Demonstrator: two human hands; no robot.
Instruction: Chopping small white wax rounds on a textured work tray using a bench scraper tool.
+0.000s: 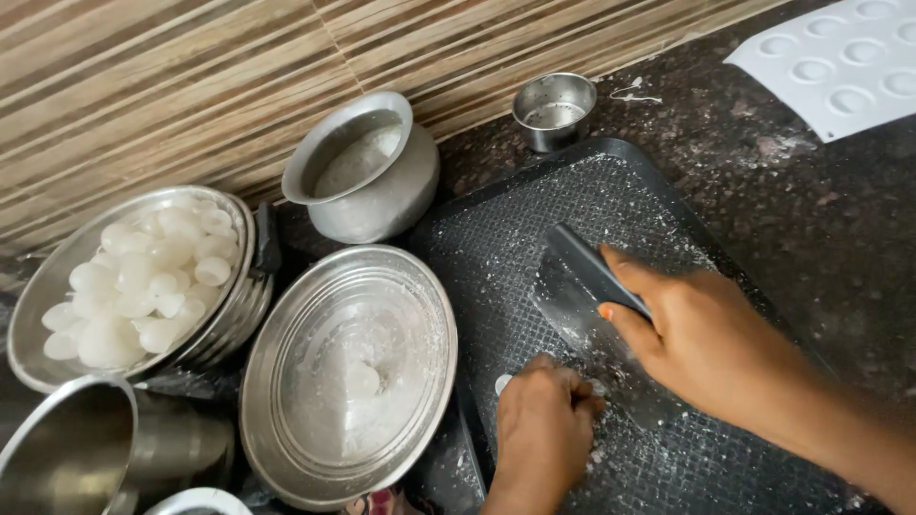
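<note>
Clearly the right hand (706,334) grips a stiff, light scraper (587,286) by its dark top edge; at seven o'clock, the left hand (544,429) seemingly pinches soft, sticky dough (503,383).

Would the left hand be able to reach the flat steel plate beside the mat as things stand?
Probably yes: the left hand rests on the dark mat right next to the steel plate, with nothing between them, though its fingers pinch something small.

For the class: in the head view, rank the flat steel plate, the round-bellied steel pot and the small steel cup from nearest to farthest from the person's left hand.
From the left hand:
1. Flat steel plate, just to its left.
2. Round-bellied steel pot, up by the wall.
3. Small steel cup, farthest, at the mat's top edge.
</note>
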